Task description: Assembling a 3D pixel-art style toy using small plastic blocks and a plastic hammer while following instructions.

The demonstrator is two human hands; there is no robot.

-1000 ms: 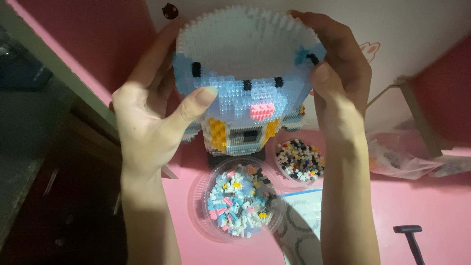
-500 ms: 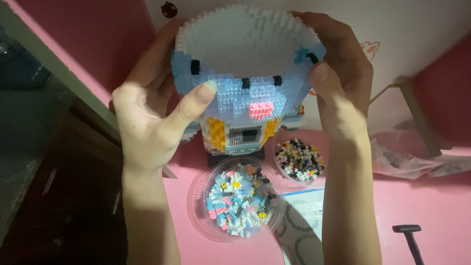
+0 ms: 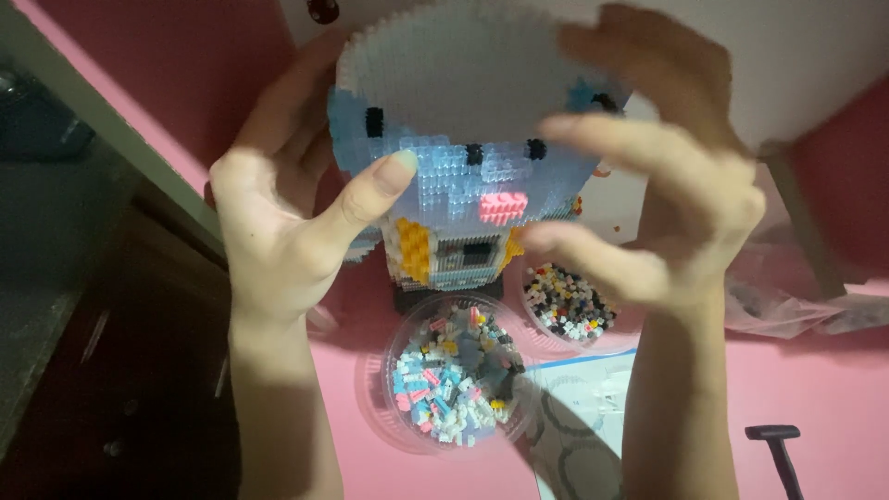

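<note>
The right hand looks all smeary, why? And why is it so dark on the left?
Head view: the right hand is motion-blurred; the left hand and the block figure look sharper. The left side lies in shadow, and the arms cast shadows on the pink table.

Left hand & right hand: both bare, no rings, no sleeves on forearms, nails short w/ pale polish.

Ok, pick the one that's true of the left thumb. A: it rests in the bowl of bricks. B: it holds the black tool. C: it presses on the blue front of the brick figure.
C: the left thumb lies against the brick figure, above the bowl.
</note>
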